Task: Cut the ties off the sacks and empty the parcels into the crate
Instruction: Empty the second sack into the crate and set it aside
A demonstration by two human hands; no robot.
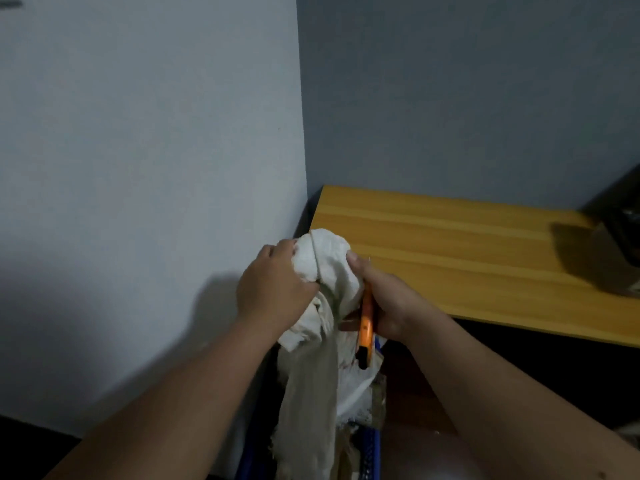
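my two hands hold up the white sack, and the tie is right between them.

my left hand (273, 282) is curled tight round the bunched top of the sack (322, 258), and it is the hand nearer the tie (314, 252), a thin band that wraps the bunch just beside my left fingers. my right hand (388, 299) is on the other side of the sack, gripping the orange knife (366, 327), with my thumb pressed on the cloth. the knife runs up and down along the sack, its front end hidden behind the cloth, so i cannot tell if the blade is out. i think the blade must go up and toward my left hand to reach the tie. the sack hangs long and straight down from my hands, over the blue crate (372, 448). the yellow wood table (467, 258) is to the right of the sack, and the grey walls (138, 133) meet in a corner behind it.
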